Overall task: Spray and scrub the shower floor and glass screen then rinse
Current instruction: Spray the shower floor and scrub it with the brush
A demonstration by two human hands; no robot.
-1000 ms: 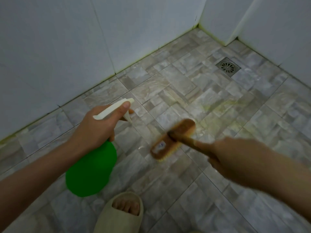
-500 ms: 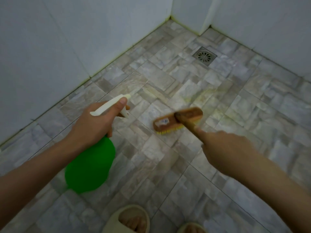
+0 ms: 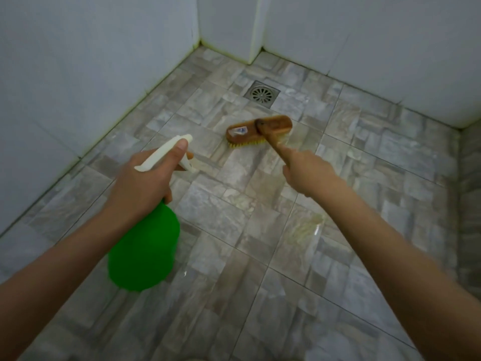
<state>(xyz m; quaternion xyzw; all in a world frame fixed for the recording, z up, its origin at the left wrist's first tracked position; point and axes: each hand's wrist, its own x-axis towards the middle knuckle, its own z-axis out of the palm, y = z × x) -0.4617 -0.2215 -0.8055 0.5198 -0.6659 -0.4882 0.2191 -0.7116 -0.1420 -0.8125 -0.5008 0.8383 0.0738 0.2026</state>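
Left hand (image 3: pixel 141 183) curls round green spray bottle (image 3: pixel 144 252), nozzle aimed at floor, ready to wet tiles. Right hand (image 3: pixel 308 170) grips brush (image 3: pixel 257 131) handle, bristles pressed on shower floor (image 3: pixel 377 157) near drain (image 3: pixel 261 94) for scrubbing.

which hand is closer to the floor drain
Right. The right hand, on the brush handle, is below the drain; the left hand, gripping the spray bottle, is farther, down-left of it.
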